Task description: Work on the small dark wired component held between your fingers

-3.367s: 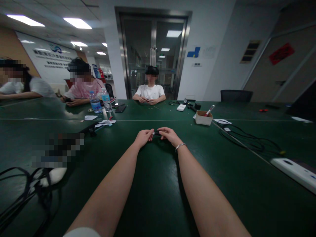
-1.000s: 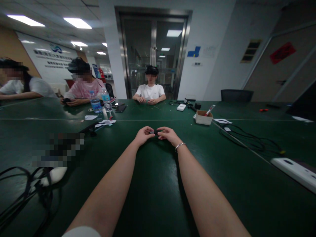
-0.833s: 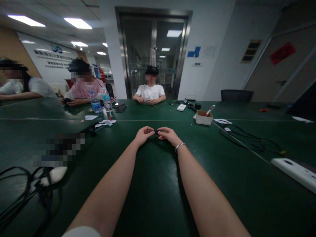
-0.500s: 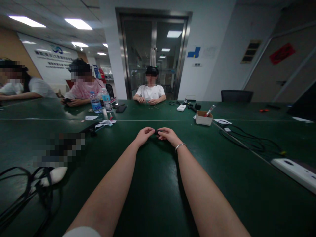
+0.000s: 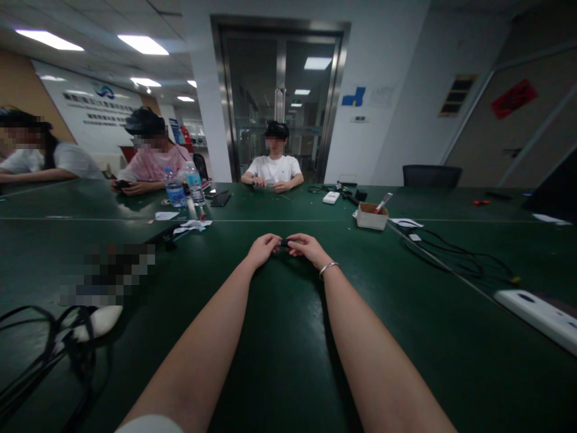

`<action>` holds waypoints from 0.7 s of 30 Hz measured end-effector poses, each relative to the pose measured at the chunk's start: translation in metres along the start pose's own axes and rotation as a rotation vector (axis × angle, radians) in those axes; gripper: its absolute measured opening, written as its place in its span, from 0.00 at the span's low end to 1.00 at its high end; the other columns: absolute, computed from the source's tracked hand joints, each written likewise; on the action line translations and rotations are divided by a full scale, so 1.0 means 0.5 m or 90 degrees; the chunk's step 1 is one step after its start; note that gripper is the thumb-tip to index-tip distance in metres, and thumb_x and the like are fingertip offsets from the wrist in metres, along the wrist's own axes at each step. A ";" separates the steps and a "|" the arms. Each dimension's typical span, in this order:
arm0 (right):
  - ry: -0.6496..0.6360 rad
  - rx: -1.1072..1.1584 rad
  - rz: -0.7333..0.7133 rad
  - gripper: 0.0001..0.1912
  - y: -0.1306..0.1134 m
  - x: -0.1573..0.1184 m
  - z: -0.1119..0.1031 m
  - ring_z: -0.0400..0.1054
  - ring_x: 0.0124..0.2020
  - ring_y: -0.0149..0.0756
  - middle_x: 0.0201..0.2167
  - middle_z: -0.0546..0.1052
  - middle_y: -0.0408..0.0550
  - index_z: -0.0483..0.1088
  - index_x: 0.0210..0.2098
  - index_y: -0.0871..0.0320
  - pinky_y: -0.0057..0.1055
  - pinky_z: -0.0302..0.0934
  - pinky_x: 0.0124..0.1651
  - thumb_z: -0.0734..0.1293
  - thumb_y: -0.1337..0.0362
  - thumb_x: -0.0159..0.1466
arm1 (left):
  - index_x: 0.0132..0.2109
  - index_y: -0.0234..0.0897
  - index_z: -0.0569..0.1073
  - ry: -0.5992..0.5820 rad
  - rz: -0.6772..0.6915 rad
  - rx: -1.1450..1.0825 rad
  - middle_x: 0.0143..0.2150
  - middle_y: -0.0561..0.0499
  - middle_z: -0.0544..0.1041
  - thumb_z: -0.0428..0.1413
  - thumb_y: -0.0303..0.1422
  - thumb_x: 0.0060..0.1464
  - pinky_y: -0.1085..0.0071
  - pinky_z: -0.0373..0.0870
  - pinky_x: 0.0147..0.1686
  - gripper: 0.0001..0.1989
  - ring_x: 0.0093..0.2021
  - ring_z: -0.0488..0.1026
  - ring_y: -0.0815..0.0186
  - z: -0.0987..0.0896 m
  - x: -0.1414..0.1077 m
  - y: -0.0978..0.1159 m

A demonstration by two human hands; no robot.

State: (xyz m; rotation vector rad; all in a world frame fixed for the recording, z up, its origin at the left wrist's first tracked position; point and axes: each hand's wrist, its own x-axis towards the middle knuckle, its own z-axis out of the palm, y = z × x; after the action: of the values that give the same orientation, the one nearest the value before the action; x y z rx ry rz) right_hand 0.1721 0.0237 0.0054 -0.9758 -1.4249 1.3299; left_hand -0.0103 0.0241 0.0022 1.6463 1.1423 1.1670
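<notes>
edging left, my left hand [image 5: 264,250] has bared more of the small black piece [image 5: 284,243]. that hand and my right hand [image 5: 308,246] pinch its ends over the table [image 5: 282,343]; i judge handling ongoing.

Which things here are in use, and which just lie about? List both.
In use:
black piece, in the fingers of the left hand and right hand

Lying about:
box
bottles
phone
power strip
</notes>
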 end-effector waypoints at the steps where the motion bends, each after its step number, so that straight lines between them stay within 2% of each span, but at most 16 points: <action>1: 0.002 -0.002 0.001 0.09 0.000 0.000 0.000 0.71 0.20 0.24 0.23 0.77 0.44 0.73 0.38 0.61 0.18 0.67 0.25 0.70 0.71 0.57 | 0.40 0.34 0.74 -0.002 0.015 -0.002 0.36 0.47 0.77 0.54 0.42 0.52 0.69 0.67 0.37 0.16 0.34 0.72 0.67 0.000 0.000 0.000; 4: 0.001 -0.009 0.001 0.09 0.000 0.000 0.000 0.71 0.21 0.25 0.23 0.77 0.44 0.73 0.39 0.61 0.19 0.67 0.25 0.70 0.71 0.57 | 0.41 0.35 0.74 0.004 0.028 -0.006 0.37 0.48 0.77 0.56 0.39 0.50 0.70 0.67 0.38 0.14 0.36 0.71 0.67 0.000 0.001 -0.001; 7: -0.003 -0.015 -0.004 0.10 0.000 0.000 -0.001 0.71 0.21 0.25 0.24 0.78 0.44 0.73 0.40 0.60 0.20 0.68 0.26 0.71 0.70 0.57 | 0.40 0.34 0.74 0.010 0.008 0.002 0.35 0.48 0.76 0.52 0.40 0.52 0.71 0.66 0.34 0.15 0.33 0.70 0.68 0.000 -0.001 0.001; 12: -0.008 -0.010 -0.011 0.10 0.001 0.001 -0.002 0.71 0.21 0.25 0.24 0.78 0.44 0.73 0.40 0.60 0.19 0.67 0.25 0.71 0.70 0.57 | 0.40 0.34 0.73 0.023 0.010 0.009 0.33 0.49 0.76 0.54 0.39 0.51 0.72 0.65 0.32 0.13 0.32 0.70 0.68 0.001 -0.001 0.001; 15: -0.012 -0.010 -0.007 0.10 0.002 0.001 -0.003 0.71 0.21 0.25 0.24 0.78 0.44 0.73 0.39 0.60 0.19 0.67 0.25 0.71 0.70 0.57 | 0.39 0.34 0.74 0.004 0.003 0.026 0.28 0.51 0.74 0.51 0.42 0.53 0.72 0.63 0.30 0.16 0.28 0.68 0.69 -0.002 0.001 -0.003; 19: -0.012 -0.019 -0.007 0.10 0.001 0.001 -0.003 0.71 0.22 0.25 0.25 0.78 0.44 0.73 0.40 0.60 0.19 0.67 0.26 0.70 0.70 0.57 | 0.39 0.34 0.74 -0.006 0.009 0.033 0.30 0.51 0.74 0.52 0.40 0.51 0.72 0.63 0.31 0.14 0.30 0.68 0.69 -0.003 0.003 -0.006; 21: -0.012 -0.021 -0.011 0.11 0.001 0.001 -0.003 0.71 0.22 0.25 0.25 0.77 0.44 0.73 0.40 0.60 0.19 0.67 0.26 0.71 0.70 0.57 | 0.39 0.34 0.74 -0.009 0.004 0.034 0.28 0.51 0.73 0.50 0.42 0.53 0.71 0.63 0.31 0.16 0.28 0.68 0.69 -0.003 0.002 -0.006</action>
State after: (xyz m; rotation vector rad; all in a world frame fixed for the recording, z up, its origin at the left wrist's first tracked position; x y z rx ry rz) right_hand 0.1732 0.0247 0.0048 -0.9725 -1.4709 1.3094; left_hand -0.0124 0.0260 0.0000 1.6965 1.1688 1.1359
